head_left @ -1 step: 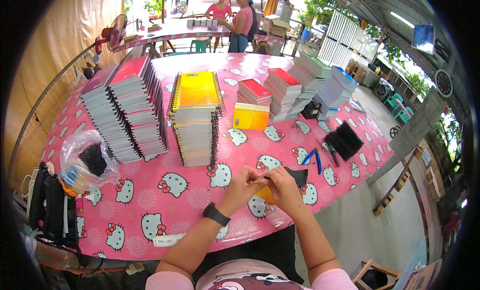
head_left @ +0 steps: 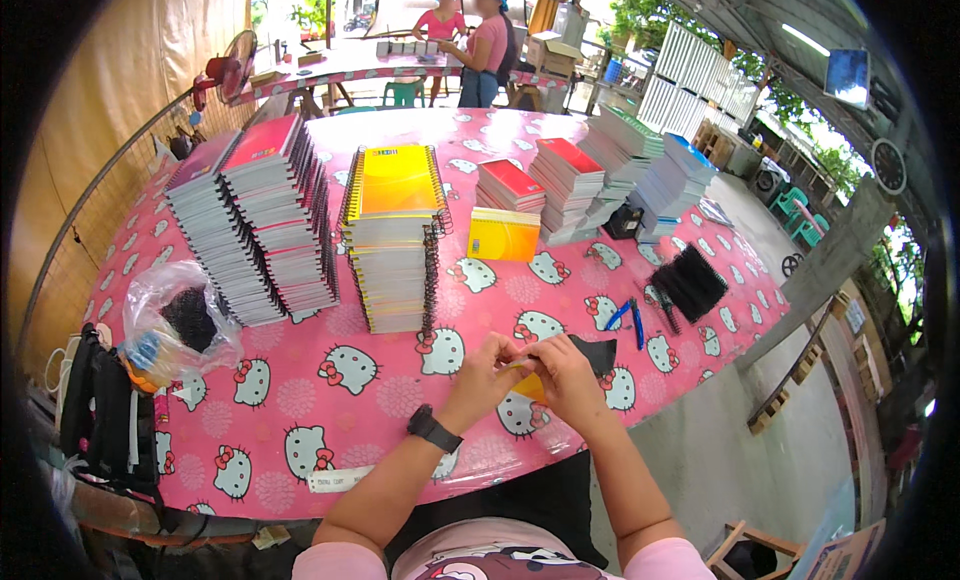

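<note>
Showing, from largest to smallest, a pink patterned surface (head_left: 295,400), bent at its margins by the wide lens. Bearing at left a purple-topped stack (head_left: 215,240) and a red-topped stack (head_left: 280,230) of black-coiled notebooks, set side by side; nearer the middle, a yellow-topped stack (head_left: 392,270), also coil-bound. Including, toward the right, a green-topped stack (head_left: 615,165) and a blue-topped stack (head_left: 672,190), and at the left edge a clear plastic bag (head_left: 150,310) with dark contents.

Presenting next, near the close edge, the left hand (head_left: 485,375) and the right hand (head_left: 570,375), with thumbs and fingertips brought together in a joint grip, apparently pinching the far end of a small yellow piece (head_left: 530,388). Cannot tell the exact hold, owing to overlapping fingers.

Continuing with a bundle of black coils (head_left: 688,285), well apart at right; a yellow-orange booklet (head_left: 503,235), before the stacks; a dark flat piece (head_left: 595,355), just beyond the right hand and partly covered by it; and blue-handled pliers (head_left: 638,330), near the coils.

Ending with the small yellow piece: lying between both palms, on the body side of the grip, with its visible part running from the fingertips toward the body, nearer the right palm than the left. Cannot tell its full long axis.
</note>
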A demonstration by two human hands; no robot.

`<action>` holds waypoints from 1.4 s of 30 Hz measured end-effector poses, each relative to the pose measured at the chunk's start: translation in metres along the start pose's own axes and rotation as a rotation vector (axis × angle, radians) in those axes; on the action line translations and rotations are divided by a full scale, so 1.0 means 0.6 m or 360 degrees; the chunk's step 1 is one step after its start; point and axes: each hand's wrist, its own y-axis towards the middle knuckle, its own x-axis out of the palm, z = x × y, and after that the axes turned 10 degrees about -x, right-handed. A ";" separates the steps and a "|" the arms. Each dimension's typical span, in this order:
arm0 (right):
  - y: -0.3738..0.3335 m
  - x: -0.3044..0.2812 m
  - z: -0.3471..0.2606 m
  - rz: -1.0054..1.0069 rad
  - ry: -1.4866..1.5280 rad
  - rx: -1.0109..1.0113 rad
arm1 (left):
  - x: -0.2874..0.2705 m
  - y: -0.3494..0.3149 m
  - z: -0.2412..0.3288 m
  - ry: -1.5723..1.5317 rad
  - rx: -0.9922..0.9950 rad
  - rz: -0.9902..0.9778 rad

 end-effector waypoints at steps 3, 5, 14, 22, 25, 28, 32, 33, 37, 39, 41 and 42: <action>-0.006 -0.007 0.000 0.0040 -0.0126 -0.0084 | -0.005 -0.007 0.032 0.0305 0.0205 0.0036; 0.001 -0.018 -0.013 0.0269 -0.0212 -0.0182 | -0.028 -0.007 0.079 0.0575 0.0304 -0.0025; 0.037 -0.033 0.048 0.0858 0.0409 0.0072 | -0.215 0.086 0.295 -0.0287 0.0605 0.0990; 0.238 0.055 0.081 0.0791 0.0742 0.0061 | -0.282 0.118 0.235 0.1037 0.0094 0.1225; 0.316 0.097 0.075 0.0963 0.0751 0.0135 | -0.292 0.138 0.192 0.0730 0.0654 0.1347; 0.356 0.134 0.022 0.0907 0.0833 0.0108 | -0.284 0.163 0.139 0.0180 0.0627 0.1059; 0.386 0.144 0.026 0.1019 0.0996 0.0002 | -0.271 0.143 0.150 0.0021 0.0436 0.0967; 0.396 0.133 0.032 0.0952 0.1193 0.0067 | -0.270 0.143 0.150 0.0010 0.0456 0.1008; 0.444 0.133 0.064 0.0724 0.1724 0.0301 | -0.252 0.150 0.154 0.0099 0.0546 0.1154; 0.457 0.140 0.068 0.0609 0.1941 0.0338 | -0.247 0.150 0.155 0.0179 0.0570 0.1219; 0.463 0.147 0.070 0.0627 0.1988 0.0351 | -0.246 0.147 0.159 0.0247 0.0580 0.1261; 0.466 0.150 0.073 0.0628 0.2005 0.0355 | -0.247 0.148 0.156 0.0251 0.0595 0.1286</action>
